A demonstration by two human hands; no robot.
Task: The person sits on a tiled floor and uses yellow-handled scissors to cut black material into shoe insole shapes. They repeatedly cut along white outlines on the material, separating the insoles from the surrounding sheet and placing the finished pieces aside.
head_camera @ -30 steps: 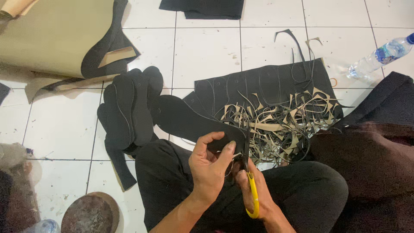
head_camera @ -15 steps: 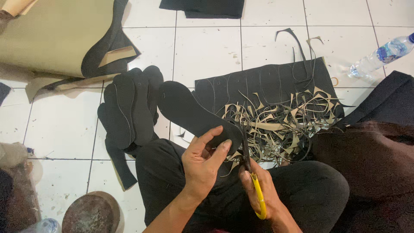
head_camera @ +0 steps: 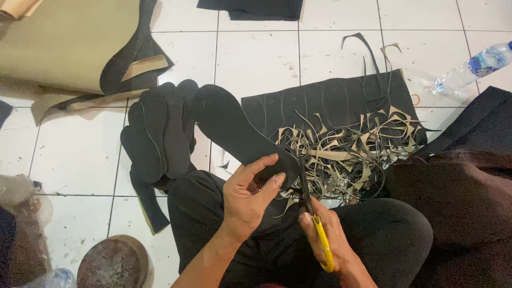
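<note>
the left hand [head_camera: 248,197] pinches the near end of a black sole-shaped cutout [head_camera: 234,130] between thumb and fingers, and the rest of the piece juts up and away over the person's lap and the white tiled floor [head_camera: 256,58]. the right hand [head_camera: 325,240] is clenched around yellow-handled scissors [head_camera: 314,224], whose blades meet the edge of the cutout just beside the left thumb.

the cutout looks like thin foam or rubber sheet: light, flexible, yet stiff enough to hold its flat shape while held by one end. it should bend rather than break, and its matte face likely gives a sure grip. holding it close to the cut line, as the left hand does, seems the best place, since the sheet would probably flop or twist if gripped far from the blades.

to the left of the lap a stack of black soles [head_camera: 157,136] lies on the floor. beyond the hands a dark sheet with traced outlines [head_camera: 330,101] is spread out, with a heap of tan and black trimmings [head_camera: 341,149] on its near edge. a large tan sheet [head_camera: 58,48] lies at upper left, a clear plastic bottle [head_camera: 472,66] at upper right, and a round brown object [head_camera: 114,264] sits near the bottom left.
</note>
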